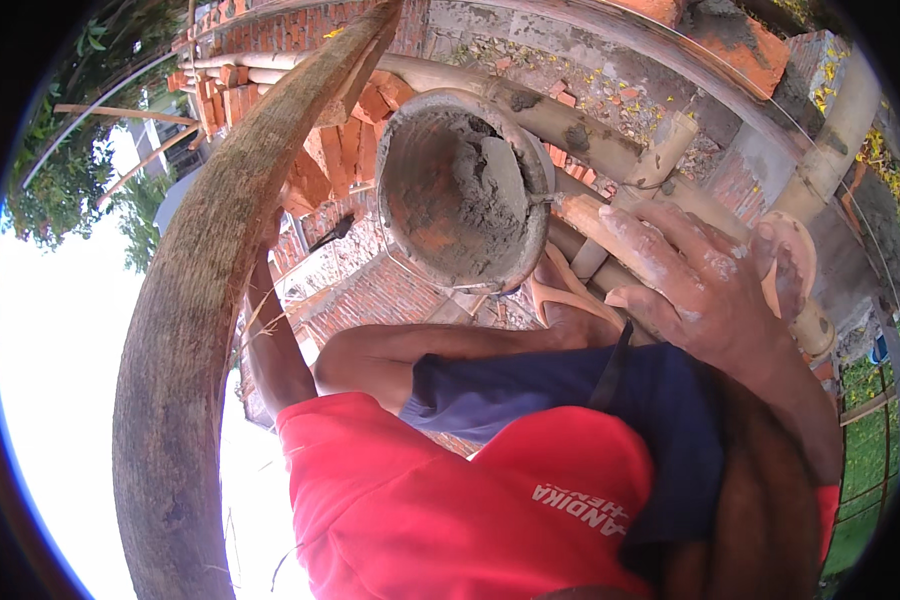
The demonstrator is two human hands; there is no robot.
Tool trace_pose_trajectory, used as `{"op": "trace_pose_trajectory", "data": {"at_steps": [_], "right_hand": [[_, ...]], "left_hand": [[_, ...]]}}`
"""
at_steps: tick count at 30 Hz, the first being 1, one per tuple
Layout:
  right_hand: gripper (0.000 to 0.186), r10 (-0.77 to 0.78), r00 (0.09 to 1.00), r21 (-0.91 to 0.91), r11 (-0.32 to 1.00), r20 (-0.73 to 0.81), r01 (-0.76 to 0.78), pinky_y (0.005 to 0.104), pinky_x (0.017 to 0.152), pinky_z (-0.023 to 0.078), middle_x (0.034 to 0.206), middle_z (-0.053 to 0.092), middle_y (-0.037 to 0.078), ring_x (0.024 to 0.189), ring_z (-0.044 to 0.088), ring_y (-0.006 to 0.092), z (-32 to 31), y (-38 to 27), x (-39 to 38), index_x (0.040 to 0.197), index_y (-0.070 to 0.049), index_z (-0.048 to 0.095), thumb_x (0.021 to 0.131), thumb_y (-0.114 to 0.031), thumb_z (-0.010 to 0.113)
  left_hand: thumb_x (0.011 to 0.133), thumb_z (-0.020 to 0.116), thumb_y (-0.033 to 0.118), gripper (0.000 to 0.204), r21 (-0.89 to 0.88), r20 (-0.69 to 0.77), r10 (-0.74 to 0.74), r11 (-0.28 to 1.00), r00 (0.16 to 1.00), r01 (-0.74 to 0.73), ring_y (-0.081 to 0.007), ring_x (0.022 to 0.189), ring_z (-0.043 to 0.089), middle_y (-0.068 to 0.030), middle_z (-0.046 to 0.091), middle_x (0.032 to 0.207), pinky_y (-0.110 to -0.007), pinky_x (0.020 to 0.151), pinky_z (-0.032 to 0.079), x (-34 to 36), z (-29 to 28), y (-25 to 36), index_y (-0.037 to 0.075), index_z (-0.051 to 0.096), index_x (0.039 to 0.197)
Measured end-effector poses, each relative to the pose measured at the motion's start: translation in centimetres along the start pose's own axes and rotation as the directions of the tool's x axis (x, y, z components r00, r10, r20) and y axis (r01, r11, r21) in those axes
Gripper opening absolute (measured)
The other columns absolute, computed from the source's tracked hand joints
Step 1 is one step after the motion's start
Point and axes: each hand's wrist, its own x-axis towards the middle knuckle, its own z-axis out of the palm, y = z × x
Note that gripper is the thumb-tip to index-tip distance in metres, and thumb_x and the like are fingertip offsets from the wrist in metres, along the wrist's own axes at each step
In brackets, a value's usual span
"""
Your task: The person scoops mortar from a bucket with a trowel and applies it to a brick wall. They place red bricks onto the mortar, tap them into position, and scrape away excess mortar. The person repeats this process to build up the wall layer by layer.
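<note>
Grey metal trowel with wooden handle (576,212), blade in round mortar-smeared grey bucket (410,180) | likely light, stiff, gritty; grasp by handle | right hand (695,268): fingers apart, near handle | left hand: hidden, cannot tell

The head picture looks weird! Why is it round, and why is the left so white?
Head view, edges: the fisheye lens gives a round picture with black corners, and the wooden pole may look extra bent; head view, left: the bright background is washed out to white; head view, middle: the bucket looks fairly clear.
</note>
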Motion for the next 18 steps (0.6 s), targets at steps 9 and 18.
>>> {"op": "trace_pose_trajectory", "data": {"at_steps": [9, 18], "right_hand": [[0.078, -0.042, 0.946, 0.212, 0.970, -0.322, 0.115, 0.0484, 0.101, 0.051, 0.130, 0.066, 0.024, 0.118, 0.065, 0.0399, -0.8, 2.6, 0.1, 0.137, 0.007, 0.059, 0.088, -0.049, 0.080], [0.052, 0.412, 0.682, -0.018, 0.849, -0.604, -0.529, 0.0452, 0.108, 0.049, 0.135, 0.065, 0.019, 0.125, 0.061, 0.0392, -4.0, 9.8, -15.9, 0.136, 0.001, 0.064, 0.094, -0.027, 0.076]], "left_hand": [[0.068, 0.090, 0.062, 0.127, -0.453, 0.868, 0.213, 0.707, 0.448, 0.543, -0.0334, 0.112, 0.065, -0.0245, 0.062, 0.129, -0.043, 0.094, 0.056, -14.4, 7.9, 13.4, -0.008, 0.034, 0.157], [0.097, 0.069, 0.054, 0.093, -0.693, 0.716, 0.329, 0.448, 0.616, 0.565, -0.0395, 0.131, 0.060, -0.0253, 0.059, 0.142, -0.053, 0.109, 0.050, -22.4, 21.2, 29.4, -0.005, 0.032, 0.158]]}}
